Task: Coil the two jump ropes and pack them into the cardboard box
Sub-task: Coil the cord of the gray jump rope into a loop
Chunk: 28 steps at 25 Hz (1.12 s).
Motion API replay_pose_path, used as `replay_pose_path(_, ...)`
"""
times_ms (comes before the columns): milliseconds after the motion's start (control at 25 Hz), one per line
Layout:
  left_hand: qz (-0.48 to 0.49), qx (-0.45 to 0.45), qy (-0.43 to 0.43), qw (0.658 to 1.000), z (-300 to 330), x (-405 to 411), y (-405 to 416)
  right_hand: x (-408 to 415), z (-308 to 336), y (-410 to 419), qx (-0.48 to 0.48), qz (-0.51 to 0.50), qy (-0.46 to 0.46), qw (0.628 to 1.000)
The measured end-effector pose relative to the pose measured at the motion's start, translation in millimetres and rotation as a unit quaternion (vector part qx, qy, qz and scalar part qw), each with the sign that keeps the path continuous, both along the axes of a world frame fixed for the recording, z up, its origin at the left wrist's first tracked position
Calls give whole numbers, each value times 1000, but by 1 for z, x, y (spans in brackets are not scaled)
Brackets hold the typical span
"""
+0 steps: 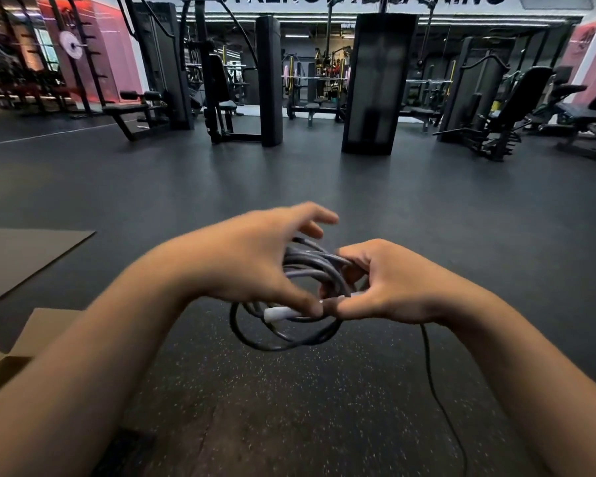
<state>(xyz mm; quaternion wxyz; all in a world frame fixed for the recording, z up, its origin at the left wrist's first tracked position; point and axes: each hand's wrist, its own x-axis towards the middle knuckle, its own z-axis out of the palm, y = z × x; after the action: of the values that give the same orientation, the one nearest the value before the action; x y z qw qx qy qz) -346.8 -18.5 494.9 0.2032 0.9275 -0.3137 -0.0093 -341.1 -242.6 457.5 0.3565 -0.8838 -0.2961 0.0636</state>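
Glossy plastic rope (291, 270); matt cardboard box (0, 366).

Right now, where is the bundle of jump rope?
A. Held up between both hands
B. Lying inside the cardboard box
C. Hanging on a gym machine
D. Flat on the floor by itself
A: the coiled jump rope hangs in the air between the left hand and the right hand, above the floor, while the cardboard box sits off to the left.
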Motion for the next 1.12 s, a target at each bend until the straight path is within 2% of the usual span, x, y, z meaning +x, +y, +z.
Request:
replay_pose_path(80,13,68,-4,998,-17,-2,-15,3,-3,-2,-61,-19,-40,997)
replay_pose_path(240,63,71,16,995,-43,7,-23,4,-6,-7,-62,-33,-21,997)
replay_pose_path(400,33,-23,16,999,-54,13,-24,0,1,-11,-23,-33,12,999)
replay_pose_path(440,19,-61,38,997,-54,15,-21,0,3,-13,11,-33,19,999)
replay_pose_path(520,-3,-158,101,982,-50,17,-13,6,7,-20,151,-55,71,984)
replay_pose_path(600,-6,-294,151,944,-49,16,-10,15,7,-32,277,-85,127,949)
replay_pose_path(640,1,-367,165,916,-50,15,-12,18,5,-36,299,-102,131,940)
replay_pose_path(800,66,-598,209,771,-57,16,-34,18,-16,-23,273,-105,103,951)
replay_pose_path(880,96,-681,224,690,-60,17,-45,11,-24,0,310,-93,80,943)
replay_pose_path(920,105,-708,223,661,-61,16,-50,7,-27,11,341,-100,62,933)
replay_pose_path(960,111,-718,214,653,-63,16,-52,5,-29,18,367,-113,42,923)
replay_pose_path(1000,120,-712,199,662,-63,15,-53,4,-31,23,387,-128,27,913)
replay_pose_path(1120,157,-649,151,729,-67,14,-48,5,-31,26,409,-135,14,902)
